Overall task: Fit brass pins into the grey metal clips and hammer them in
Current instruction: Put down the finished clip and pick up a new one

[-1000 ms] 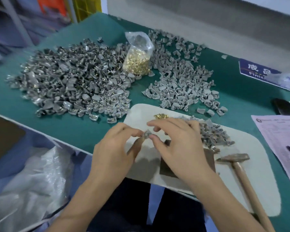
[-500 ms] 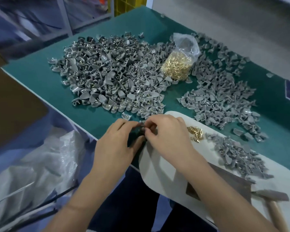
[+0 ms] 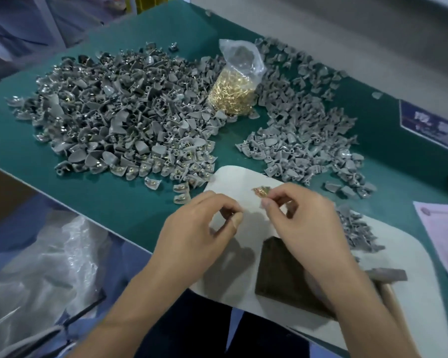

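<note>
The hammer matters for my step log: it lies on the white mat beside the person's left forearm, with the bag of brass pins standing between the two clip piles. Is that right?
Not quite. The head view shows the hammer on the white mat beside the person's right forearm, not the left. The rest holds: the bag of brass pins stands between the two clip piles.
</note>
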